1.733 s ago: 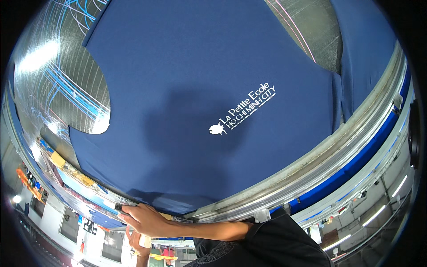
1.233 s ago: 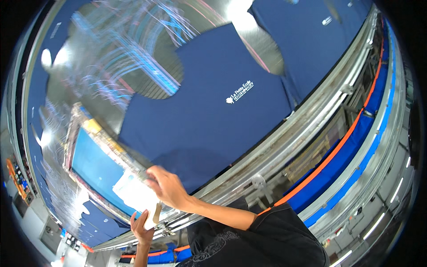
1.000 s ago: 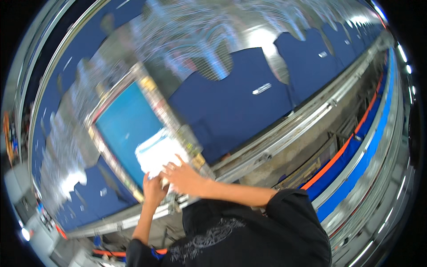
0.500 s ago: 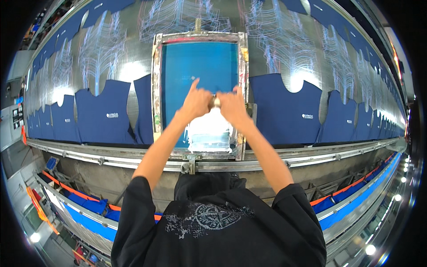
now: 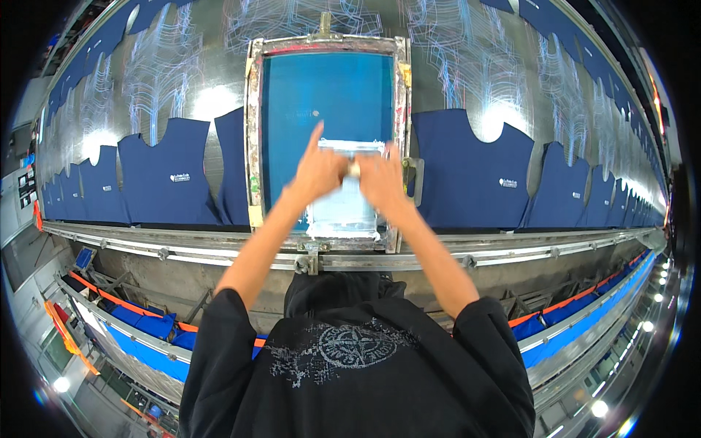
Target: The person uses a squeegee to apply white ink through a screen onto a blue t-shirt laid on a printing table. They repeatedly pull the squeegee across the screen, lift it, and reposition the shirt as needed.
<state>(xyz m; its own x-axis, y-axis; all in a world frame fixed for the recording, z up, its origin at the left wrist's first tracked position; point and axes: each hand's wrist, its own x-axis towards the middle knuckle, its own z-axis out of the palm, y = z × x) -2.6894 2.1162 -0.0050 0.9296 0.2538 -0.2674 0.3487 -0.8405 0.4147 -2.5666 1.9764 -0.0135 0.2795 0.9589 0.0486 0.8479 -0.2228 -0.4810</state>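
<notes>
A screen-printing frame (image 5: 255,87) with teal mesh (image 5: 325,84) lies on the long metal table before me. My left hand (image 5: 321,171) and my right hand (image 5: 381,175) grip a squeegee with a pale handle (image 5: 353,168), mostly hidden under my fingers, over the mesh's lower middle. My left index finger points up along the mesh. White ink (image 5: 343,213) forms a streaky rectangle beneath my hands, with a thicker line along its upper edge. Navy fabric panels with small white prints lie either side, such as one on the left (image 5: 157,157) and one on the right (image 5: 467,168).
A metal rail (image 5: 511,259) with clamps runs along the table's near edge. A far row of navy panels (image 5: 555,22) follows the back edge. Low troughs with blue cloth (image 5: 146,328) and orange edging lie at lower left and right.
The view has swung from one printed panel round to the frame. Both hands came together on the squeegee. Since half a second ago, the solid white ink patch under them has become thinner and streaky.
</notes>
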